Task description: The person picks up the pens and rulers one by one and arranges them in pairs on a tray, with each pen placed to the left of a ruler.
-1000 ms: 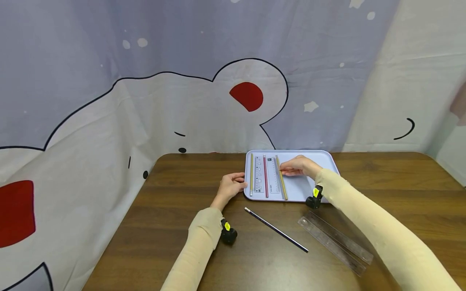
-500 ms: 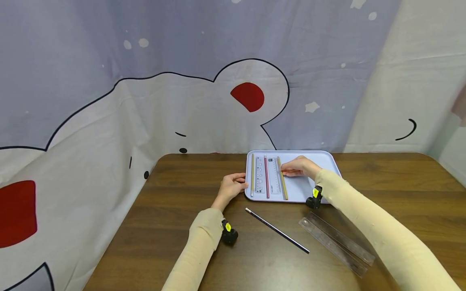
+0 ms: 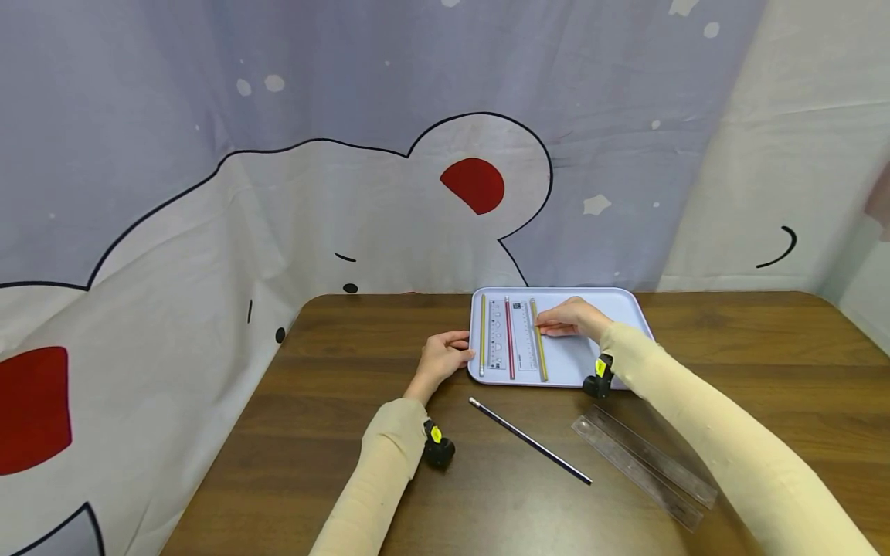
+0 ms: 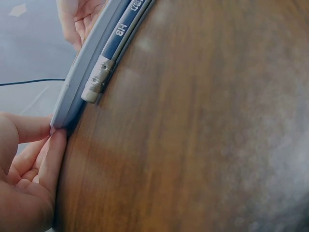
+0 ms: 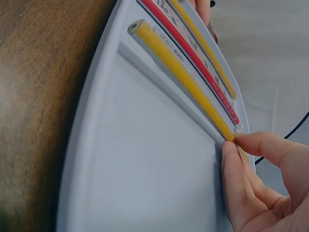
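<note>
A white tray (image 3: 566,363) lies at the back of the table, holding pencils and clear rulers in a row. My left hand (image 3: 439,357) grips the tray's left edge between thumb and fingers, plain in the left wrist view. With thumb and fingertips, my right hand (image 3: 572,316) pinches a yellow pencil (image 5: 183,77) near its far end. To the left of that pencil come a clear ruler (image 3: 524,340), a red pencil (image 3: 510,340), another clear ruler (image 3: 496,332) and a second yellow pencil (image 3: 482,336).
On the wooden table (image 3: 334,401) in front of the tray, a dark blue pencil (image 3: 528,440) lies slantwise. Two transparent rulers (image 3: 629,469) lie to its right, below the right forearm. A patterned curtain (image 3: 313,208) hangs behind the table.
The yellow pencil in my right hand has turned slightly, its near end shifting a little left. My left hand stays on the tray edge.
</note>
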Available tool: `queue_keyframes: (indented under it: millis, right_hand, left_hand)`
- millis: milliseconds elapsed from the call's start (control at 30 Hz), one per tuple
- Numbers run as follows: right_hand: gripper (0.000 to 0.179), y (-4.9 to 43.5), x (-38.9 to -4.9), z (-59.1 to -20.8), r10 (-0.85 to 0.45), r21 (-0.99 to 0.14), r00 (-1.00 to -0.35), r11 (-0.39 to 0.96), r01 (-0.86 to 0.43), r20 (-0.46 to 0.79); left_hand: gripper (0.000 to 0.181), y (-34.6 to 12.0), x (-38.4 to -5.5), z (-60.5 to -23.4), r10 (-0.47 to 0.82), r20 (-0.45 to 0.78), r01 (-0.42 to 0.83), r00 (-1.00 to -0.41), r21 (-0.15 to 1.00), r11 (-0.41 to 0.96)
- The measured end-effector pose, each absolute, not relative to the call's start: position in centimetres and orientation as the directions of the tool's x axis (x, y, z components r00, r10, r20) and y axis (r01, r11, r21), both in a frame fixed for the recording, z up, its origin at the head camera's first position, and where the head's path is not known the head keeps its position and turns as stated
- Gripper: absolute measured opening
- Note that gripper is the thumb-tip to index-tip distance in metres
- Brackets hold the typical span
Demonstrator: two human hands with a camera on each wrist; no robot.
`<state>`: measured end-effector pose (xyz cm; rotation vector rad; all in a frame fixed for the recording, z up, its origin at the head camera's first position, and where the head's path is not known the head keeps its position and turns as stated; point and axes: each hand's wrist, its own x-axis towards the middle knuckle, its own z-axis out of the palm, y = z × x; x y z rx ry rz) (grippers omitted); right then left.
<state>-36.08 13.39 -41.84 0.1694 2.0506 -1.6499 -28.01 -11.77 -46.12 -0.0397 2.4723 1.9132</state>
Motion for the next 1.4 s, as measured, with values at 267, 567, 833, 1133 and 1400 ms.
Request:
queue_keyframes:
  millis: [267,567,833,1133,1400]
  right_hand:
    - [0.007,13.4,-36.1,-42.0,-0.184,-0.883,-0.886,0.295,0.364,-0.426]
    - [0.018,13.3,-35.6,-41.9,-0.183,-0.895,-0.902,0.306,0.325,-0.391]
    - [0.019,13.2,-35.9,-42.4,-0.144,-0.893,-0.913,0.312,0.325,-0.383]
    - [0.017,13.2,-35.9,-42.8,-0.134,-0.892,-0.909,0.293,0.343,-0.394]
    - [0.018,13.5,-35.4,-42.4,-0.148,-0.893,-0.906,0.292,0.342,-0.395]
  left_hand:
    - [0.040,-11.7,-28.0,-46.1,-0.014,-0.031,-0.034,-0.999,0.967,0.253]
    - [0.039,-11.7,-28.0,-46.1,-0.014,-0.028,-0.031,-1.000,0.969,0.247]
    - [0.040,-11.7,-28.1,-46.2,-0.015,-0.030,-0.033,-0.999,0.969,0.244]
    - [0.039,-11.7,-28.0,-46.3,-0.023,-0.030,-0.035,-0.999,0.967,0.252]
    - [0.039,-11.7,-28.1,-46.3,-0.022,-0.020,-0.025,-1.000,0.963,0.269]
